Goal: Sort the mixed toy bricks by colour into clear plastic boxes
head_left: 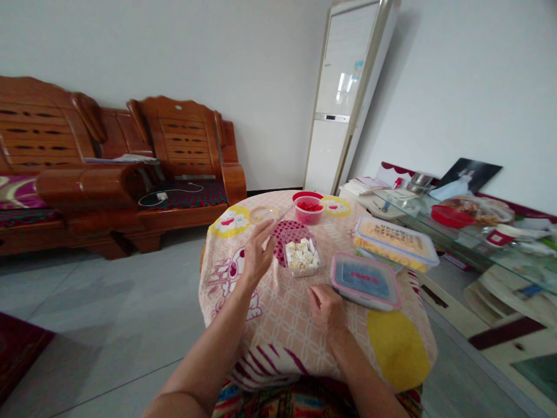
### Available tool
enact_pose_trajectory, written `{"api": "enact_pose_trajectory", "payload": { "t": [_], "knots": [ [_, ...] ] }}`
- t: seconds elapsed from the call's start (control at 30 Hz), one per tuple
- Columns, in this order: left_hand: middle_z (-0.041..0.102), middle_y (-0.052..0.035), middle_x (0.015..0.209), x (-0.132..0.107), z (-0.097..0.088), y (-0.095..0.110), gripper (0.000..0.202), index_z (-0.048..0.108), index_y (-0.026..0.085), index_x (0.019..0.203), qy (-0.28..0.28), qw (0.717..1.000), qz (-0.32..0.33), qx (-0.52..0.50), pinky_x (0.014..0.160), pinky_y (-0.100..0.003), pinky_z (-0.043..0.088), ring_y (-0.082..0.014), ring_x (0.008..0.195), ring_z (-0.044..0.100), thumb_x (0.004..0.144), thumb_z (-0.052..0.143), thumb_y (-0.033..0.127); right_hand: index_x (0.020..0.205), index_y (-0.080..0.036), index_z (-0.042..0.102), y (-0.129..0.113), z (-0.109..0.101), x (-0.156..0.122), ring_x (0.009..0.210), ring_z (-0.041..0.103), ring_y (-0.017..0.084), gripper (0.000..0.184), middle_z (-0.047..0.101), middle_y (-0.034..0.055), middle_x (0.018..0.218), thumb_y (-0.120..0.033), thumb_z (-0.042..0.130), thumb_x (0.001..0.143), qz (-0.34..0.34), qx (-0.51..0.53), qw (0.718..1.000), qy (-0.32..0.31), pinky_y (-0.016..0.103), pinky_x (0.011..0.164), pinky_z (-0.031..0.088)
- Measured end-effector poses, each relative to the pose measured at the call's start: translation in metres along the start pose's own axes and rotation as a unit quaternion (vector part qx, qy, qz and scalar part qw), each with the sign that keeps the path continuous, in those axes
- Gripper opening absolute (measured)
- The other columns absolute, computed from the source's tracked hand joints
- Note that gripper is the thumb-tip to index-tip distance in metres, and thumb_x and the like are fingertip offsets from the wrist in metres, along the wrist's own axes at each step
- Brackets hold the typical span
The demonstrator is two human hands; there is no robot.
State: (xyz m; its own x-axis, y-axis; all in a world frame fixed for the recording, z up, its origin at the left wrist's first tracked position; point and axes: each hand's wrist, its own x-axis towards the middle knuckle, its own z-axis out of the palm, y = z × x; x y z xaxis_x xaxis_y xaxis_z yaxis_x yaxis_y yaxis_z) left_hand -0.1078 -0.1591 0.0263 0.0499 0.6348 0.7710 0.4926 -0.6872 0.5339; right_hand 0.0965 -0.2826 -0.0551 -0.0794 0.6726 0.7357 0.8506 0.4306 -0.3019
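Clear container (303,271) of white cubes (301,253), uncovered, mid-table before me.
My left hand (259,252), beside it, appears to grasp a thin flat piece (285,215); my right hand (327,307) rests curled on the tablecloth (282,325), its grip I cannot tell. I advise holding the piece level and steadying the container. A pink-rimmed box (365,280) lies near the right hand.

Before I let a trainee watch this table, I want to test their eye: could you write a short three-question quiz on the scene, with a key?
1. True or false: the square tub of white pieces stands on top of the pink-rimmed box.
2. Which of the person's hands is nearer that box?
3. What colour are the contents of the round tub? A: green; B: red; C: black.

Key: 1 false, it stands on the tablecloth; 2 the right hand; 3 B.
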Motion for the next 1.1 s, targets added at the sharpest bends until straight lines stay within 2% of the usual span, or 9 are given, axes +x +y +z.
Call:
{"api": "enact_pose_trajectory", "payload": {
  "t": [0.13, 0.3, 0.5, 0.67, 0.77, 0.83, 0.9, 1.0, 1.1],
  "knots": [
    [0.067, -0.0104, 0.131, -0.032, 0.017, 0.01, 0.035, 0.071, 0.023, 0.125, -0.087, 0.992, 0.075, -0.059, 0.106, -0.041, 0.052, -0.0226, 0.123, 0.063, 0.097, 0.049, 0.018, 0.077, -0.019, 0.066, 0.0, 0.001, 0.001, 0.067, 0.061, 0.017, 0.03, 0.067, 0.0049, 0.072, -0.017, 0.047, 0.1, 0.001, -0.002, 1.0, -0.003, 0.028, 0.065, 0.04],
    [0.071, -0.0096, 0.122, -0.058, 0.016, 0.012, 0.031, 0.074, 0.024, 0.117, -0.149, 0.981, 0.097, -0.075, 0.102, -0.039, 0.054, -0.0217, 0.118, 0.065, 0.097, 0.051, 0.017, 0.077, -0.02, 0.066, 0.0, 0.001, 0.001, 0.068, 0.061, 0.017, 0.029, 0.068, 0.0048, 0.073, -0.017, 0.047, 0.099, 0.004, -0.003, 1.0, -0.008, 0.028, 0.065, 0.04],
    [0.073, -0.0082, 0.115, -0.064, 0.012, 0.015, 0.029, 0.076, 0.023, 0.11, -0.168, 0.974, 0.12, -0.09, 0.102, -0.039, 0.053, -0.0199, 0.113, 0.067, 0.096, 0.052, 0.015, 0.077, -0.019, 0.065, 0.0, 0.001, 0.001, 0.069, 0.062, 0.018, 0.028, 0.067, 0.0044, 0.072, -0.018, 0.047, 0.099, 0.003, -0.017, 1.0, -0.01, 0.028, 0.066, 0.041],
    [0.073, -0.008, 0.113, -0.067, 0.012, 0.016, 0.026, 0.077, 0.023, 0.105, -0.161, 0.979, 0.098, -0.083, 0.108, -0.044, 0.048, -0.021, 0.111, 0.067, 0.095, 0.054, 0.018, 0.078, -0.019, 0.066, 0.0, 0.002, 0.001, 0.07, 0.062, 0.018, 0.028, 0.068, 0.0044, 0.073, -0.017, 0.047, 0.099, 0.007, -0.01, 1.0, -0.011, 0.029, 0.068, 0.042],
    [0.073, -0.008, 0.114, -0.07, 0.007, 0.018, 0.024, 0.077, 0.022, 0.098, -0.161, 0.979, 0.087, -0.093, 0.107, -0.043, 0.048, -0.0218, 0.113, 0.065, 0.094, 0.054, 0.019, 0.078, -0.02, 0.066, 0.0, 0.002, 0.001, 0.069, 0.063, 0.018, 0.028, 0.069, 0.0045, 0.073, -0.018, 0.048, 0.099, 0.006, -0.007, 1.0, -0.007, 0.029, 0.067, 0.042],
    [0.072, -0.0085, 0.116, -0.068, 0.006, 0.019, 0.023, 0.076, 0.022, 0.092, -0.157, 0.98, 0.073, -0.101, 0.104, -0.04, 0.05, -0.0218, 0.113, 0.065, 0.093, 0.053, 0.019, 0.077, -0.02, 0.066, 0.001, 0.002, 0.001, 0.069, 0.063, 0.018, 0.028, 0.068, 0.0044, 0.072, -0.018, 0.048, 0.099, 0.006, -0.003, 1.0, -0.006, 0.028, 0.066, 0.042],
    [0.071, -0.0095, 0.118, -0.058, 0.008, 0.014, 0.022, 0.076, 0.02, 0.092, -0.128, 0.986, 0.046, -0.097, 0.101, -0.039, 0.052, -0.0217, 0.112, 0.066, 0.093, 0.054, 0.021, 0.077, -0.019, 0.067, 0.001, 0.002, 0.001, 0.07, 0.063, 0.018, 0.029, 0.069, 0.0046, 0.072, -0.018, 0.048, 0.099, 0.006, 0.001, 1.0, -0.007, 0.028, 0.067, 0.042],
    [0.069, -0.0116, 0.122, -0.027, 0.021, -0.002, 0.025, 0.075, 0.019, 0.106, -0.062, 0.996, 0.002, -0.063, 0.105, -0.041, 0.05, -0.0233, 0.116, 0.064, 0.093, 0.054, 0.025, 0.078, -0.019, 0.067, 0.001, 0.002, 0.001, 0.071, 0.064, 0.019, 0.029, 0.07, 0.0056, 0.075, -0.019, 0.048, 0.099, 0.006, 0.007, 1.0, -0.008, 0.028, 0.068, 0.042],
    [0.069, -0.0115, 0.123, 0.012, 0.044, -0.025, 0.035, 0.072, 0.019, 0.12, -0.072, 0.996, -0.033, -0.03, 0.109, -0.042, 0.047, -0.0242, 0.121, 0.061, 0.09, 0.054, 0.024, 0.078, -0.019, 0.068, 0.002, 0.002, 0.0, 0.07, 0.063, 0.018, 0.029, 0.07, 0.0057, 0.075, -0.019, 0.047, 0.1, 0.009, 0.008, 1.0, -0.01, 0.028, 0.067, 0.042]
  ]
}}
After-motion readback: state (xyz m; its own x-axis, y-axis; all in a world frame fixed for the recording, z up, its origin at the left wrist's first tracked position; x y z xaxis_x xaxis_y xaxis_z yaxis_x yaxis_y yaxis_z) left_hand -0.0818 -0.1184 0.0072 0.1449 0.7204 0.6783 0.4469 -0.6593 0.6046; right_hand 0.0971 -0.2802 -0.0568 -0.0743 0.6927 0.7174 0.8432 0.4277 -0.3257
